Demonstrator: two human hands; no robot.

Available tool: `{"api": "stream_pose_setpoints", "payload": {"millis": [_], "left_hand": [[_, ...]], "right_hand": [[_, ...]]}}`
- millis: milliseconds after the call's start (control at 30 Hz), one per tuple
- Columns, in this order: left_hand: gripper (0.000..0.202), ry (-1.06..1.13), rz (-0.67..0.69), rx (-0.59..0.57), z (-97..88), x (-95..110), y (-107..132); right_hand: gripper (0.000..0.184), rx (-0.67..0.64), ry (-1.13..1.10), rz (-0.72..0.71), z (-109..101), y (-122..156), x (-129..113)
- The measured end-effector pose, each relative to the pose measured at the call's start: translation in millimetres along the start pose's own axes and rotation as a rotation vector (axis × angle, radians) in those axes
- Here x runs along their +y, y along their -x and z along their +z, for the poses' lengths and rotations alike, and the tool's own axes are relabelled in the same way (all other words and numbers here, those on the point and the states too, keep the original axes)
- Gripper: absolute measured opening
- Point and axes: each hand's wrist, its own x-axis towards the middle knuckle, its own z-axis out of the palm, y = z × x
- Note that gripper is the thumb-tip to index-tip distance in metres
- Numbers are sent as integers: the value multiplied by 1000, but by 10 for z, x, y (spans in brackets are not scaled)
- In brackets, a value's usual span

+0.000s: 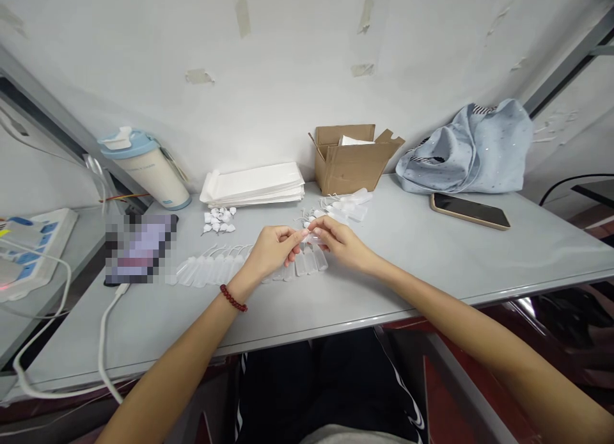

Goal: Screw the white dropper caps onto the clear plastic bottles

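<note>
My left hand and my right hand meet over the middle of the grey table. Both pinch one small clear plastic piece between their fingertips. Under the hands lies a row of several clear plastic pieces running left across the table. More clear pieces with thin wires lie just beyond my right hand. A small heap of white parts sits beyond my left hand. A red bead bracelet is on my left wrist.
A stack of white bags and an open cardboard box stand by the wall. A light blue cloth bag and a phone lie right. At left are a lidded cup, a blurred phone with cable, and a power strip.
</note>
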Motion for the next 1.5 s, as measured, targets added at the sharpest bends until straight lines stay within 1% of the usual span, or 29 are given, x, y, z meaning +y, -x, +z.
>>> {"api": "stream_pose_setpoints", "payload": {"millis": [100,233,333,467,533,633,733,833,933,1033,1133,1200,1300,1367,1500], "left_hand": [[28,-4,63,12,12,24,39],[17,-41,233,22,24,46,89],[14,-85,311,42,21,31,94],[15,-107,376,39,7,-12,78],[17,-108,367,23,2,-14,77],[19,-113,318,12,-3,23,84],[24,-139,258,6,-12,75,88],[34,-164,205,-10,-24,96,84],[40,-171,167,-30,-29,83,85],[34,-158,190,-38,-20,59,91],[24,-151,286,19,-3,42,94],[22,-149,356,61,7,38,94],[20,-137,426,65,15,37,97],[20,-117,419,46,16,38,102],[21,-26,301,-46,6,54,107]], "right_hand": [[13,-38,-193,89,-22,-11,-34],[16,-77,-417,210,-50,-14,-49],[18,-105,-547,279,-66,-9,-39],[17,-136,-656,302,-86,-7,-32],[17,-150,-657,301,-89,-9,-41],[20,-152,-595,277,-79,-13,-67],[24,-150,-513,204,-59,-13,-86],[26,-147,-446,116,-39,-5,-97],[24,-141,-409,92,-31,7,-103],[24,-141,-423,120,-42,9,-93],[25,-157,-506,186,-68,6,-73],[25,-180,-574,227,-89,6,-69],[23,-214,-640,269,-115,9,-85],[23,-225,-661,296,-121,10,-99],[24,-221,-640,305,-104,5,-111]]}}
